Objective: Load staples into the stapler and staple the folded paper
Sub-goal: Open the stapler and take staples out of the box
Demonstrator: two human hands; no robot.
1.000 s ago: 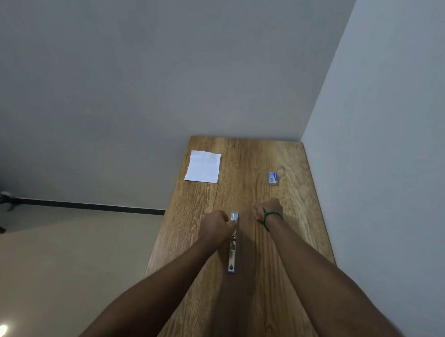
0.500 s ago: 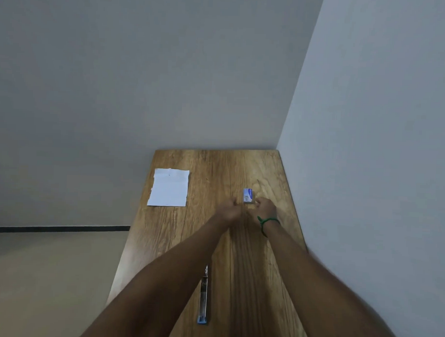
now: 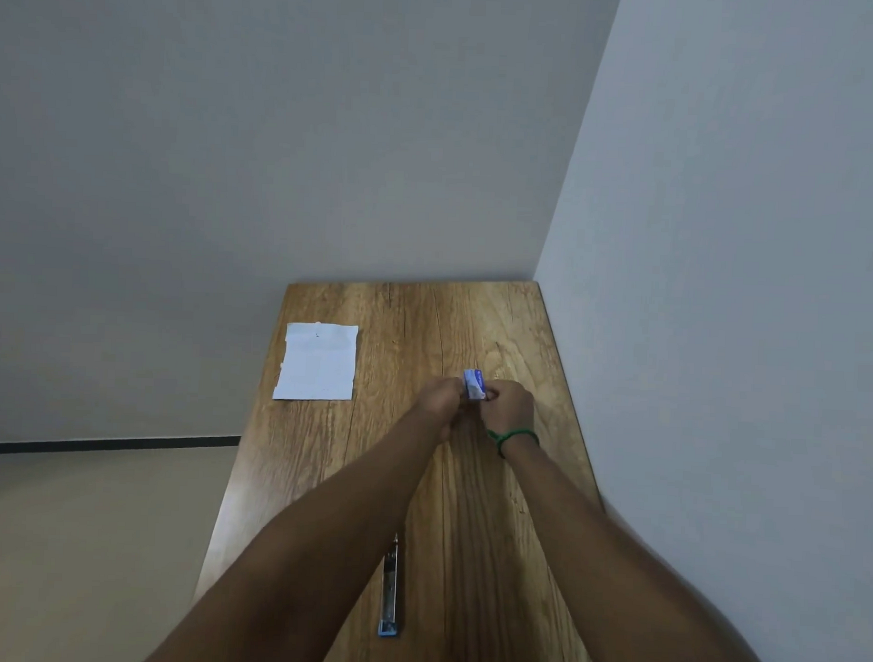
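Well beyond the stapler (image 3: pixel 390 591), which lies opened out flat on the wooden counter (image 3: pixel 474 317), both grips hold the small blue staple box (image 3: pixel 474 383): the left grip (image 3: pixel 439 397) pinches its left side, the right grip (image 3: pixel 508 407) (green band (image 3: pixel 512 436) at the wrist) its near right corner. The folded paper (image 3: pixel 317 363) lies flat far beyond the stapler, to its left.

One table (image 3: pixel 415 325), one stapler (image 3: pixel 390 591), one staple box (image 3: pixel 474 381), one folded paper (image 3: pixel 317 363), one wristband (image 3: pixel 512 436), one left hand (image 3: pixel 439 400), one right hand (image 3: pixel 511 407).
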